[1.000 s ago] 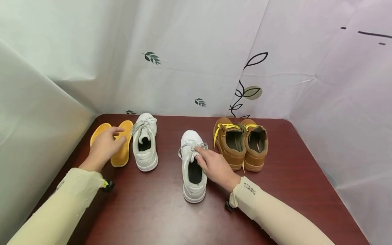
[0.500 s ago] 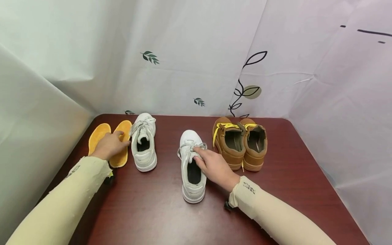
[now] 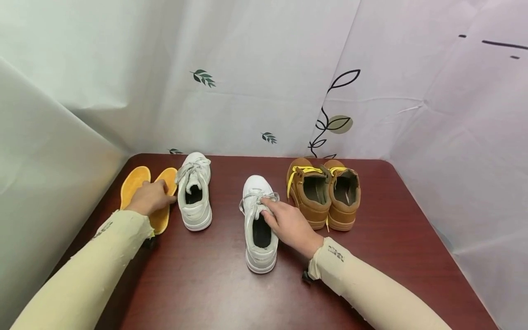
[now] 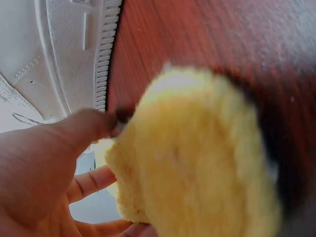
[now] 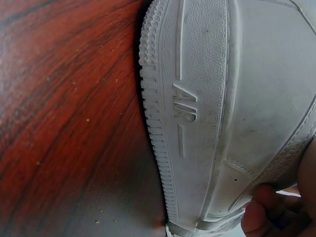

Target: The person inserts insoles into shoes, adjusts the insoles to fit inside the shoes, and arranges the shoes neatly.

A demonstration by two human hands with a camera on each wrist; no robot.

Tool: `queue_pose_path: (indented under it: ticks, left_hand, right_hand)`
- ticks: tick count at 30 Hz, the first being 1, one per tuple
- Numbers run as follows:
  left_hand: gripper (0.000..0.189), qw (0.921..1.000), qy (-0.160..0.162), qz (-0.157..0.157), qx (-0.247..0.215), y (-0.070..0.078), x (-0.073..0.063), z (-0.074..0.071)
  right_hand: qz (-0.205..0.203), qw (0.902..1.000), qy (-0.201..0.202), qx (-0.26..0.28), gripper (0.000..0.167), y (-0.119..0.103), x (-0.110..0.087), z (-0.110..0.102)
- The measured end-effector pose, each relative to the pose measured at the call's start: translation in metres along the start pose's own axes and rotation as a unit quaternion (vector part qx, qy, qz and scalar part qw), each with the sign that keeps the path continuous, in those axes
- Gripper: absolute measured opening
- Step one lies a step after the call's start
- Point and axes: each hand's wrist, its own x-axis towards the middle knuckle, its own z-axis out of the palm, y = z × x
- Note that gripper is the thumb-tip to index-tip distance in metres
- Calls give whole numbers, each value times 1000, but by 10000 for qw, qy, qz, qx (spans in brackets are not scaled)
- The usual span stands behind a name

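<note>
My left hand (image 3: 150,198) pinches a yellow fuzzy insole (image 4: 197,163) between thumb and fingers, gripping it by its edges. That insole looks blurred and close in the left wrist view, its near end tilted toward the camera. A second yellow insole (image 3: 133,182) lies just left of it, partly hidden behind the hand. At the middle of the table, my right hand (image 3: 293,229) grips a white sneaker (image 3: 260,263) by the collar near its tongue and laces. The sneaker stands flat, toe pointing away; its side reads "AIR" in the right wrist view.
Another white sneaker (image 3: 198,219) stands right beside the left hand. To the right, two brown shoes (image 3: 315,213) with yellow laces stand side by side. The dark red table (image 3: 198,284) ends at the back against a white printed curtain (image 3: 247,68).
My left hand has come down and right onto the right-hand insole and taken hold of it. The insole has shifted slightly toward me. The right hand and its sneaker have stayed put.
</note>
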Motion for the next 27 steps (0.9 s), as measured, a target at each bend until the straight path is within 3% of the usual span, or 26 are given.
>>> queue_pose_path:
  ticks: [6, 11, 17, 24, 27]
  left_hand:
    - [21, 9994, 199, 275, -31, -4, -3, -3]
    - [18, 9982, 330, 445, -224, -8, -7, -7]
    - [31, 9977, 213, 370, -523, -11, -17, -13]
    - [27, 9951, 138, 226, -948, -10, -36, -19]
    - [26, 9954, 163, 150, -929, -8, -44, -24]
  right_hand:
    - [-7, 10000, -29, 54, 40, 1, -1, 1]
    - [-26, 10000, -29, 28, 40, 2, 0, 0]
    - [-26, 10000, -52, 48, 40, 2, 1, 0]
    - [33, 9999, -100, 72, 41, 2, 1, -2]
    - [18, 9999, -121, 81, 41, 2, 1, -1]
